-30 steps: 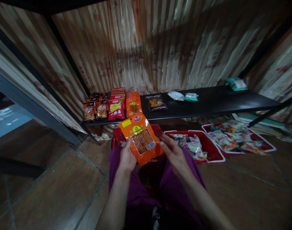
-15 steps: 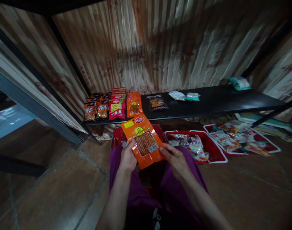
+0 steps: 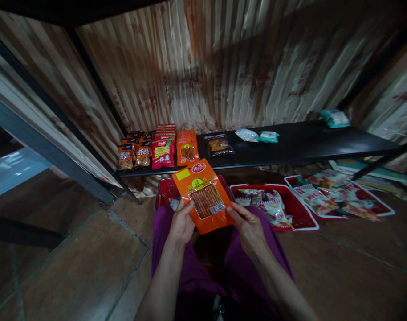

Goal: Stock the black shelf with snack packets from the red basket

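Observation:
An orange snack packet (image 3: 206,198) with a clear window showing brown sticks is held tilted above my knees. My left hand (image 3: 182,223) grips its lower left edge, and my right hand (image 3: 246,223) pinches its lower right edge. Just beyond it, similar orange packets (image 3: 186,147) stand in a row on the black shelf (image 3: 300,140). Left of those are red packets (image 3: 163,149) and small orange-and-black bags (image 3: 133,154). Partly hidden behind the held packet is a red basket (image 3: 163,191) between my knees.
A dark brown packet (image 3: 218,145) lies on the shelf, with small white and teal bags (image 3: 257,135) to its right and a teal bag (image 3: 335,118) at the far end. Two red baskets (image 3: 302,216) with white snack bags stand at right. A metal post (image 3: 53,133) rises at left.
The orange packet has shifted slightly right and turned a little, with both hands still holding it. The items on the shelf stay in place.

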Motion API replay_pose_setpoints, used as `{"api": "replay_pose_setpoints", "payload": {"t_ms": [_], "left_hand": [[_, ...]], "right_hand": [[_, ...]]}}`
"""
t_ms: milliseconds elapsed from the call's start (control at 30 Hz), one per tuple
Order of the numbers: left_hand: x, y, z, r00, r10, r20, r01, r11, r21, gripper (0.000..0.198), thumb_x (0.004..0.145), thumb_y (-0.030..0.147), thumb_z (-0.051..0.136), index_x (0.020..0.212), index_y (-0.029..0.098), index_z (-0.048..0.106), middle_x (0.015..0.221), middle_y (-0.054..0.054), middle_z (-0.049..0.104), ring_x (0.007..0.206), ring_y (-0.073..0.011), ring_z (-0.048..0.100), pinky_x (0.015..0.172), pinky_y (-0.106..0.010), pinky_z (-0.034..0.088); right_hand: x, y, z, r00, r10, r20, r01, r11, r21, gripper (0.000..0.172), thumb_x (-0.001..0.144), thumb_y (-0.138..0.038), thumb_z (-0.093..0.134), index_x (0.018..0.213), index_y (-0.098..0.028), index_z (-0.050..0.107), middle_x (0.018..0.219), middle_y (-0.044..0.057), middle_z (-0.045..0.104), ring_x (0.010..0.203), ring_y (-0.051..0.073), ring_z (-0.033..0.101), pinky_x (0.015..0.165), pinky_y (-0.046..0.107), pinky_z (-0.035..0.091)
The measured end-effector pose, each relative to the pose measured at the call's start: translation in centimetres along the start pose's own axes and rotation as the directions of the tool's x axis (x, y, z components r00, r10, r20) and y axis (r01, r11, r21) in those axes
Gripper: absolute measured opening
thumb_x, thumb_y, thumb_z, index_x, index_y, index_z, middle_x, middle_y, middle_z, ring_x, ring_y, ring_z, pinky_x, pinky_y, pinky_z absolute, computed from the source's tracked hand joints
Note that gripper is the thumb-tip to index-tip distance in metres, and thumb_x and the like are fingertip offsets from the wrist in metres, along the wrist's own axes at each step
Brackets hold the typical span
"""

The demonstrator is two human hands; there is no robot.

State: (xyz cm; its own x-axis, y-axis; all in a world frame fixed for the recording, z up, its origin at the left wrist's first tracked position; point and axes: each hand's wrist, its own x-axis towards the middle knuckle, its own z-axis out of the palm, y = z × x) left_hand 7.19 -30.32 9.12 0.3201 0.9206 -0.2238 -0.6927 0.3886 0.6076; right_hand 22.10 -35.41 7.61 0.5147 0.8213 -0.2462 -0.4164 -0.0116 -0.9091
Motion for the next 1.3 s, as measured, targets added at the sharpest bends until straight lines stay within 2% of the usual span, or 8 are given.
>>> {"api": "replay_pose_setpoints", "payload": {"t_ms": [167,300,500,733,933,1067,1233,1300], "left_hand": [[0.3,-0.3,0.1,0.999,0.011,-0.031,-0.012,1.000,-0.023,0.025,0.075,0.025,0.067,0.099,0.020,0.063,0.104,-0.003,0.069,0.101,-0.0193,0.063,0.098,-0.037,0.042],[1.2,0.8,0.1,0.998,0.024,-0.058,-0.024,1.000,-0.012,0.028,0.074,0.027,0.069,0.100,0.018,0.062,0.105,-0.005,0.069,0.103,-0.0206,0.062,0.098,-0.037,0.042],[2.7,3.1,0.1,0.996,0.058,-0.066,-0.053,0.996,0.074,0.023,0.069,0.020,0.071,0.091,0.013,0.066,0.087,-0.006,0.073,0.081,-0.0184,0.068,0.087,-0.033,0.049],[3.4,2.6,0.1,0.971,0.146,-0.189,-0.130,0.987,0.095,0.022,0.066,0.021,0.074,0.083,0.014,0.065,0.079,-0.005,0.073,0.074,-0.0189,0.069,0.081,-0.033,0.050],[2.9,2.9,-0.1,0.982,0.125,-0.144,-0.107,0.986,0.127,0.025,0.062,0.021,0.076,0.084,0.014,0.066,0.082,-0.005,0.073,0.074,-0.0195,0.068,0.080,-0.034,0.050],[2.0,2.9,0.6,0.989,0.092,-0.116,-0.068,0.978,0.197,0.028,0.060,0.024,0.078,0.083,0.013,0.067,0.078,-0.005,0.073,0.070,-0.0192,0.068,0.076,-0.034,0.051],[1.1,2.5,1.6,0.997,0.061,-0.057,-0.042,0.954,0.297,0.031,0.060,0.030,0.079,0.083,0.012,0.068,0.075,-0.006,0.072,0.067,-0.0190,0.066,0.074,-0.034,0.050],[1.0,2.4,1.7,0.997,0.067,-0.028,-0.055,0.950,0.306,0.030,0.062,0.031,0.078,0.083,0.012,0.069,0.077,-0.006,0.071,0.069,-0.0189,0.066,0.075,-0.033,0.050]], "right_hand": [[-0.1,-0.4,-0.1,1.000,0.000,-0.017,-0.001,1.000,-0.010,0.027,0.052,-0.034,0.081,0.077,-0.026,0.074,0.072,0.000,0.074,0.064,0.021,0.066,0.062,0.033,0.054],[-0.2,-1.0,-0.7,1.000,-0.023,0.000,0.022,0.998,-0.061,0.029,0.050,-0.035,0.082,0.076,-0.025,0.074,0.072,0.002,0.074,0.065,0.022,0.066,0.062,0.034,0.054],[0.4,-1.0,-2.3,0.999,-0.001,0.033,0.004,0.994,-0.108,0.034,0.047,-0.039,0.083,0.077,-0.023,0.074,0.073,0.002,0.074,0.067,0.020,0.066,0.065,0.032,0.052],[0.3,-0.9,-2.3,0.997,-0.011,0.080,0.022,0.990,-0.139,0.036,0.048,-0.043,0.083,0.077,-0.022,0.074,0.074,0.003,0.074,0.067,0.023,0.066,0.066,0.035,0.053],[0.7,-1.9,-2.7,0.970,0.005,0.241,0.062,0.961,-0.271,0.035,0.059,-0.049,0.078,0.082,-0.023,0.075,0.081,0.003,0.074,0.075,0.022,0.066,0.070,0.032,0.052],[1.2,-3.3,-2.0,0.944,0.020,0.329,0.110,0.921,-0.374,0.036,0.062,-0.050,0.076,0.087,-0.024,0.075,0.088,0.003,0.074,0.082,0.023,0.066,0.075,0.034,0.052],[1.1,-4.4,0.6,0.919,0.032,0.394,0.075,0.964,-0.253,0.037,0.060,-0.047,0.077,0.087,-0.023,0.073,0.086,0.003,0.074,0.078,0.023,0.068,0.075,0.035,0.053],[1.1,-4.5,1.6,0.928,0.018,0.373,0.056,0.981,-0.186,0.033,0.060,-0.046,0.078,0.083,-0.022,0.073,0.081,0.002,0.074,0.073,0.023,0.068,0.071,0.035,0.053]]}}
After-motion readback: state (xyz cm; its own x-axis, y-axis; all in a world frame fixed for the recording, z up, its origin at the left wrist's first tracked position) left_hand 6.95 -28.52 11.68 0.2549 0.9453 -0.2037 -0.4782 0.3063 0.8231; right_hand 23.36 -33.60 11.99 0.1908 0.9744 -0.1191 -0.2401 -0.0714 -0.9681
